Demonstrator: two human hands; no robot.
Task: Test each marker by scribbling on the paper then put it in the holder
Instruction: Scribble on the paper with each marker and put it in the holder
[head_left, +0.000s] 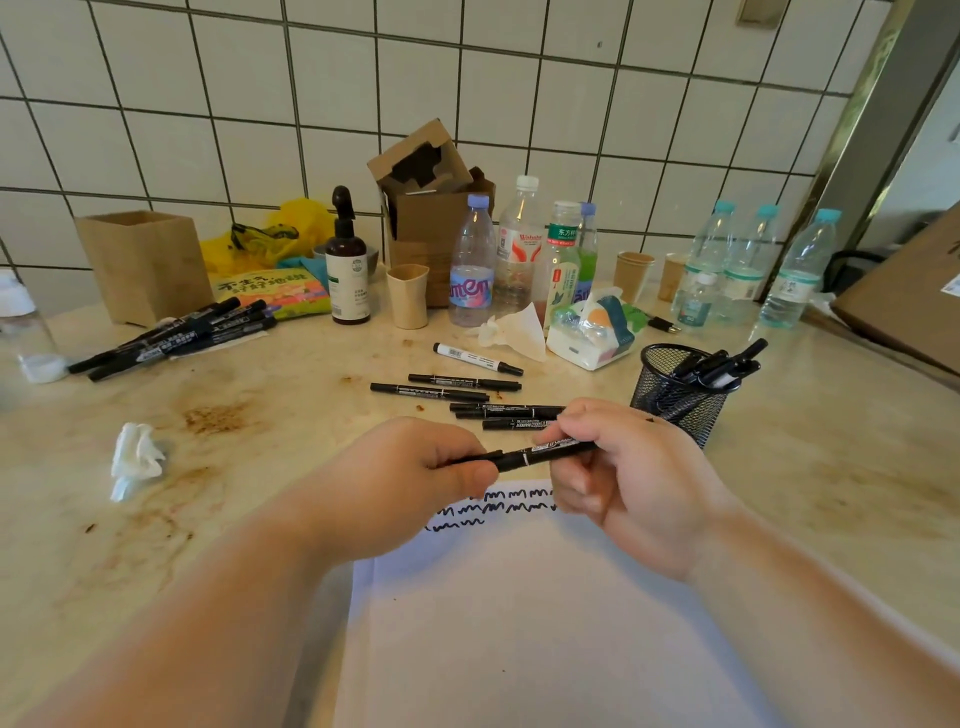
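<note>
A black marker (524, 457) lies level between my two hands, just above the white paper (519, 623). My left hand (415, 478) pinches its left end, where the cap sits, and my right hand (623, 478) grips its barrel. Black scribble rows (493, 506) cross the paper's top edge. The black mesh holder (675, 395) stands to the right with several markers in it. More loose black markers (467, 395) lie beyond my hands, one of them white-barrelled (475, 358). Another pile of markers (176, 335) lies at the left.
A crumpled tissue (135, 457) lies at the left. A wooden box (145, 265), spray bottle (347, 270), beige cup (408, 296), several water bottles (472, 265), a tissue pack (592, 332) and cardboard boxes (431, 202) line the tiled wall. The counter is stained.
</note>
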